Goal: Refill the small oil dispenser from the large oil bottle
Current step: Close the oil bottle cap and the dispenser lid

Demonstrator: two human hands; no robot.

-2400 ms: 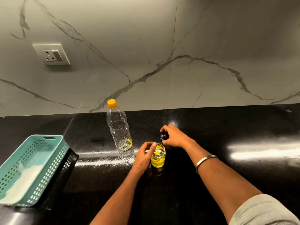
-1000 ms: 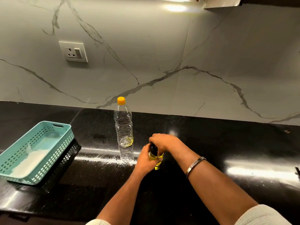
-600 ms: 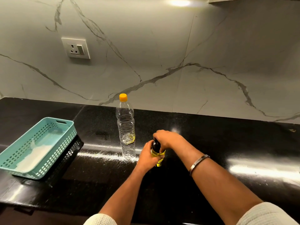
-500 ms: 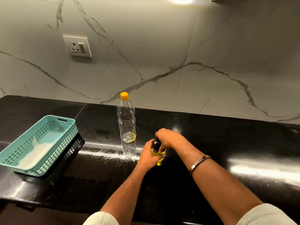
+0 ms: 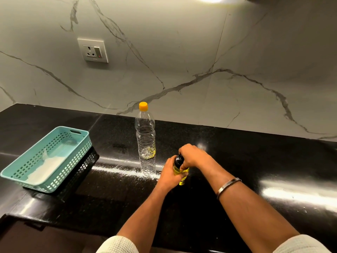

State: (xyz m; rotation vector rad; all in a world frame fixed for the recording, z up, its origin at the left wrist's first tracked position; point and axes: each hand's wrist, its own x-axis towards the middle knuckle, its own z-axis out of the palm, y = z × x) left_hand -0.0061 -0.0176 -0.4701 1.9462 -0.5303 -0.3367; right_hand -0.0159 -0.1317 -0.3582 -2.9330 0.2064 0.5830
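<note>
The small oil dispenser (image 5: 179, 171) stands upright on the black counter (image 5: 237, 161), near the middle and just in front and to the right of the large oil bottle (image 5: 145, 141). The left hand (image 5: 170, 175) is wrapped around the dispenser's glass body, fingers curled round the yellow oil inside. The right hand (image 5: 193, 156) comes over from above and grips the black cap (image 5: 178, 159) at the top, fingers and thumb closed around it. The large bottle stands upright with its orange cap (image 5: 143, 106) on; only a little yellow oil shows low in it (the rest looks clear). A metal bangle (image 5: 228, 187) sits on the right wrist. Well to the left, a teal basket (image 5: 45, 157) rests on the counter with something white lying inside. A wall socket (image 5: 93, 50) is set in the marble wall (image 5: 182, 52) behind
</note>
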